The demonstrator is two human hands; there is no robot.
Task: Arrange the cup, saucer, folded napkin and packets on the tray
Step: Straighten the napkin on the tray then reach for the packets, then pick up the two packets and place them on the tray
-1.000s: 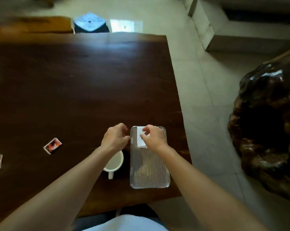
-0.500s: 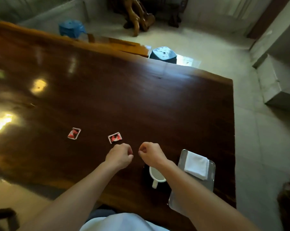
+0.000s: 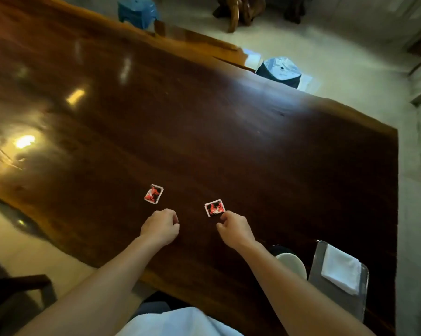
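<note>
Both hands have swung left from the tray [image 3: 325, 294]; right hand [image 3: 236, 230], fingers curled, seemingly empty, reaches the near packet [image 3: 214, 208]. Light, flat: pinch its edge. Left hand [image 3: 160, 226] loosely fisted.

A: What does the person wear?

B: A white top, seen as a pale bulge at the bottom edge. Below the table edge a strip of dark blue-grey cloth shows, maybe trousers; it is too dim to tell.

A: Sleeves?

B: Both forearms are bare up to the frame edge.

A: Anything on the hands?

B: The left hand [image 3: 160, 226] and the right hand [image 3: 234, 229] are bare: no ring, watch, band or glove shows on the sides turned to the camera.
</note>
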